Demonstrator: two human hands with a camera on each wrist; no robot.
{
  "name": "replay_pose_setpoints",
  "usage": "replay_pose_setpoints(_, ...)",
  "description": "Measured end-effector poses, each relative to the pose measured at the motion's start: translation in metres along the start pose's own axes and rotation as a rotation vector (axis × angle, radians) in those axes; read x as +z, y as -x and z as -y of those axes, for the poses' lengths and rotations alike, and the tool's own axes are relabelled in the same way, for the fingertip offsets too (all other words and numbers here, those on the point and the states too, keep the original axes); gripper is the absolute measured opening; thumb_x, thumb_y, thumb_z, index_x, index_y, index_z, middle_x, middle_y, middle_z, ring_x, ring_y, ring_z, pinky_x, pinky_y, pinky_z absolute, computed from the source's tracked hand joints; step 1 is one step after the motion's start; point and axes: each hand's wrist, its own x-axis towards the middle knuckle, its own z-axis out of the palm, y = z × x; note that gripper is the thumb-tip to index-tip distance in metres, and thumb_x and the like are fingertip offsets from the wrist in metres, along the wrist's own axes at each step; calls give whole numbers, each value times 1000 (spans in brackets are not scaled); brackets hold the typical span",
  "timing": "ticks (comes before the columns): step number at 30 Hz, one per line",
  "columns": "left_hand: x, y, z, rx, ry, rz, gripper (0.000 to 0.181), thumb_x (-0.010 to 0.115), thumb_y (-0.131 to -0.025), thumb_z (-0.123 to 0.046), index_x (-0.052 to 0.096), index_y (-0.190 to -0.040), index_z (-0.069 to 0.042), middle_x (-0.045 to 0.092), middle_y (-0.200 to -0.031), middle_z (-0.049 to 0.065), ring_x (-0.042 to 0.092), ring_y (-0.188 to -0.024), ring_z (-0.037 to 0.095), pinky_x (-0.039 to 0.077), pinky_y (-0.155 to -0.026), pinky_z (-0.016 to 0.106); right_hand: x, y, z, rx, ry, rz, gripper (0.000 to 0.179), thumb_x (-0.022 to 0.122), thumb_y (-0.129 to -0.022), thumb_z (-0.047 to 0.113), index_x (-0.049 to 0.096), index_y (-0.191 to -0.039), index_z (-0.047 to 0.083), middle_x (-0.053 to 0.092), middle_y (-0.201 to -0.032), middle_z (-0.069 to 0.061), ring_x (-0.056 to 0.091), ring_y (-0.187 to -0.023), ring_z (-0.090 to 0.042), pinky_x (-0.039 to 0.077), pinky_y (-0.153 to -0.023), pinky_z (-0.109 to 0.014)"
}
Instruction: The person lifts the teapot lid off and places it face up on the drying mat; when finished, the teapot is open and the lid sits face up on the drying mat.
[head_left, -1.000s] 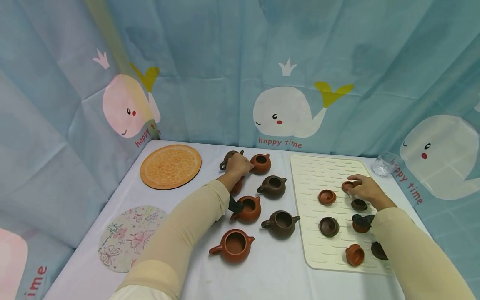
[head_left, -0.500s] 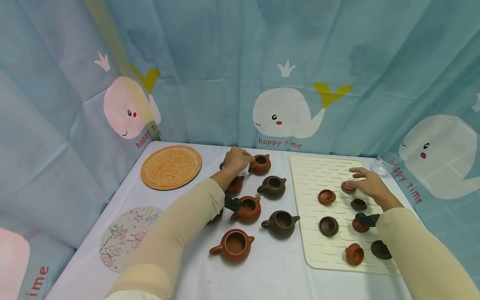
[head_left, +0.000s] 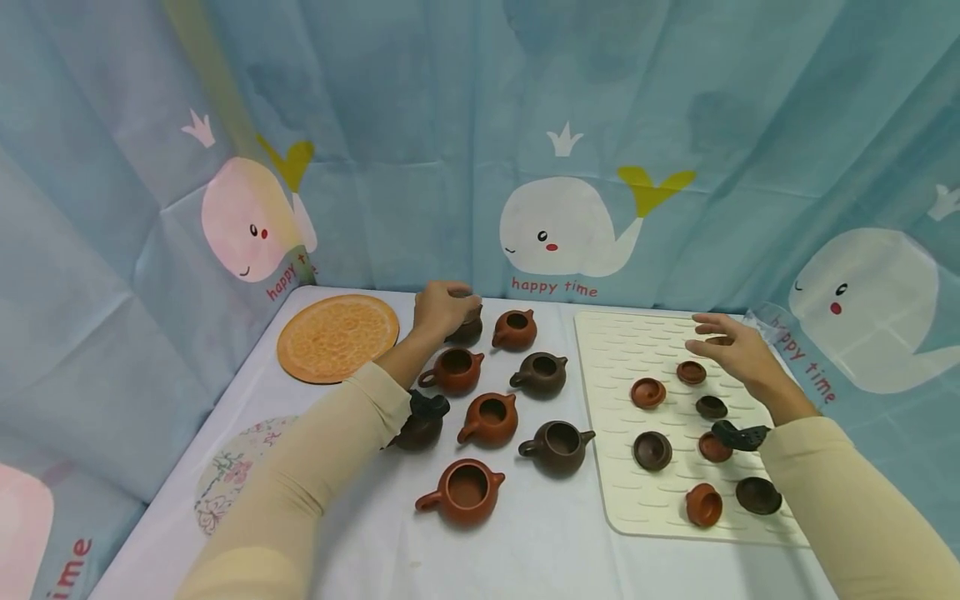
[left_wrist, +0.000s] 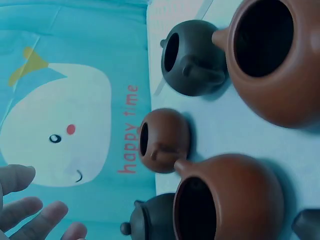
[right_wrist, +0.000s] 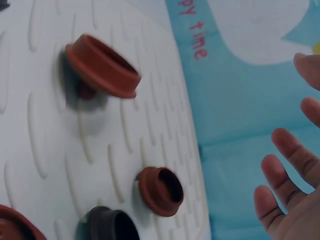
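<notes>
In the head view my left hand (head_left: 441, 310) hovers at the back of the table, overlapping a dark clay teapot (head_left: 467, 332). The left wrist view shows its fingers spread and apart from that teapot (left_wrist: 152, 220), which has a lid with a small knob. A red-brown teapot (head_left: 516, 330) stands to its right, another (head_left: 456, 372) in front. Over the cream mat (head_left: 611, 508) my right hand (head_left: 738, 350) is raised with loosely extended fingers, holding nothing. Below it sits a small red-brown lid (head_left: 691, 372), clear of the fingers in the right wrist view.
Several more open-topped teapots, such as a dark one (head_left: 557, 447) and a red-brown one (head_left: 462, 492), stand mid-table. Other lids, including a dark lid (head_left: 652, 451), lie on the mat. An orange round mat (head_left: 337, 337), a floral round mat (head_left: 232, 475) and a clear glass (head_left: 763, 321) flank them.
My left hand has lifted off the dark teapot and shifted left, uncovering the red-brown teapot in front. My right hand has let go of the small red-brown lid and risen.
</notes>
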Motion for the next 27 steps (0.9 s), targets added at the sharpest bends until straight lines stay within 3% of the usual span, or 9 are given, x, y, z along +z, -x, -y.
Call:
replay_pose_setpoints(6,-14,4,10,-9,26,-19,44,71,-87,-36,65,-128,-19,67,-113,2,54,-110,25,46,-87,40,1,2,16,-68,-16,-4,71,63,-94,39,34,-148,2,41,-137,-28,41,-119,-46,34,-89,-65)
replay_pose_setpoints(12,-14,3,27,-45,60,-18,49,72,-87,-36,62,-132,-20,64,-120,4,48,-117,27,44,-90,40,7,1,46,-152,-46,-7,60,65,-94,31,41,-144,7,47,-135,-20,43,-117,-36,36,-89,-59)
replay_pose_setpoints(18,-8,-1,48,-88,64,3,50,72,-87,-30,61,-132,-15,64,-120,9,59,-106,27,48,-85,40,14,-2,75,-187,-49,13,55,66,-94,29,46,-143,13,50,-133,-14,46,-115,-28,40,-87,-49)
replay_pose_setpoints(24,-6,-9,66,-156,17,37,44,74,-86,-28,66,-126,-12,67,-113,12,58,-103,27,48,-82,41,23,-7,97,-234,-59,49,53,67,-93,27,48,-141,15,52,-132,-12,48,-114,-24,43,-84,-42)
replay_pose_setpoints(27,-6,-14,72,-225,2,70,43,74,-86,-29,67,-125,-14,65,-117,11,58,-91,26,50,-69,38,30,-12,106,-258,-61,52,52,68,-92,27,50,-139,15,53,-130,-10,49,-112,-24,43,-84,-44)
